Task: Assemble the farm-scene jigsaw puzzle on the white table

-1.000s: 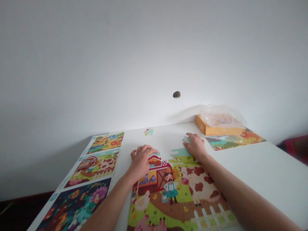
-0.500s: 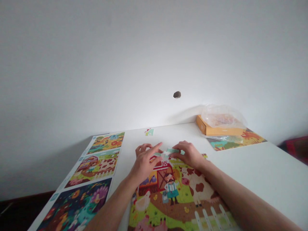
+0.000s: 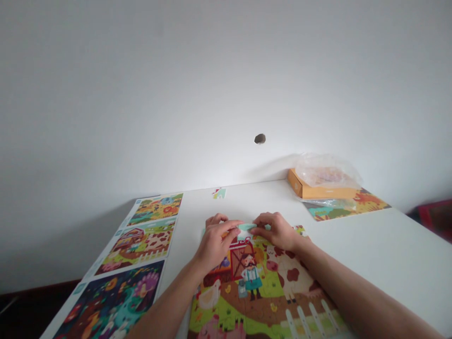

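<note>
A farm jigsaw puzzle (image 3: 261, 292) lies on the table in front of me, with a barn, a farmer, a cow, a hen and a pig printed on it. At its far edge, pale blue-and-white puzzle pieces (image 3: 246, 229) show between my hands. My left hand (image 3: 218, 238) pinches their left side between thumb and forefinger, its other fingers curled. On the right side, my right hand (image 3: 273, 230) holds them between thumb and bent fingers, close to the barn roof. My fingers partly cover the pieces, so I cannot tell whether they lie flat in the puzzle.
Loose puzzle pieces (image 3: 219, 193) lie near the wall. Printed picture sheets (image 3: 141, 242) line the left side. At the back right, an orange box (image 3: 328, 192) with a clear plastic bag (image 3: 326, 169) on it stands beside an animal picture (image 3: 367, 205).
My hands have come closer together and slightly lower at the puzzle's far edge. The pale pieces, apart and tilted before, now meet between my fingertips.
</note>
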A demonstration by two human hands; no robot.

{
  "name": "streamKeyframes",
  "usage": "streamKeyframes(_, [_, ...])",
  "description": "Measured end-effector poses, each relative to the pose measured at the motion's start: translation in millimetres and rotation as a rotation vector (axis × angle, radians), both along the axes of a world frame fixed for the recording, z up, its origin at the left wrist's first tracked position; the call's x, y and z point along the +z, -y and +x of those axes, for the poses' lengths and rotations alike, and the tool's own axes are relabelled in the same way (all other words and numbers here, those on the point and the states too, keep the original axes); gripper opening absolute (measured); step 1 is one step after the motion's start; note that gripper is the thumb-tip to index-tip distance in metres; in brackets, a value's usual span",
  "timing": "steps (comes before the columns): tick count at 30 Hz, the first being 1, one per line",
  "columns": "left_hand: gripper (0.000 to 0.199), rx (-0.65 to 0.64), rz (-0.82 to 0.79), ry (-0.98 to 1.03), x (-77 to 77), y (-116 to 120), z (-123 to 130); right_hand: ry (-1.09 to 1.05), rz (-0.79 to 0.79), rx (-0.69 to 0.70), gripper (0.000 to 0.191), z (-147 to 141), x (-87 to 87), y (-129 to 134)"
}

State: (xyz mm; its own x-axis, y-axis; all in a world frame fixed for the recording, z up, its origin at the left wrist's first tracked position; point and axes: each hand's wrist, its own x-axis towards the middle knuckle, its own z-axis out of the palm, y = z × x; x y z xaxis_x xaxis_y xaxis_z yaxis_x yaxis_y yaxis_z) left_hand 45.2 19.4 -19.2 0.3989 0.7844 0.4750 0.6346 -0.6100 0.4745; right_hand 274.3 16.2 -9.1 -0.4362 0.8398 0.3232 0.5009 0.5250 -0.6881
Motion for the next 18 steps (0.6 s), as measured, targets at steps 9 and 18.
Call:
streamKeyframes(9, [0.023, -0.025, -0.016, 0.060, -3.2, -1.7, -2.8, 0.018, 0.110, -0.071, 0.021, 3.4, 2.3, 1.4])
streamKeyframes(18, [0.022, -0.083, -0.141, 0.069, -9.2, -5.2, -7.0, -0.017, 0.038, -0.313, 0.028, 80.2, 1.3, -20.5])
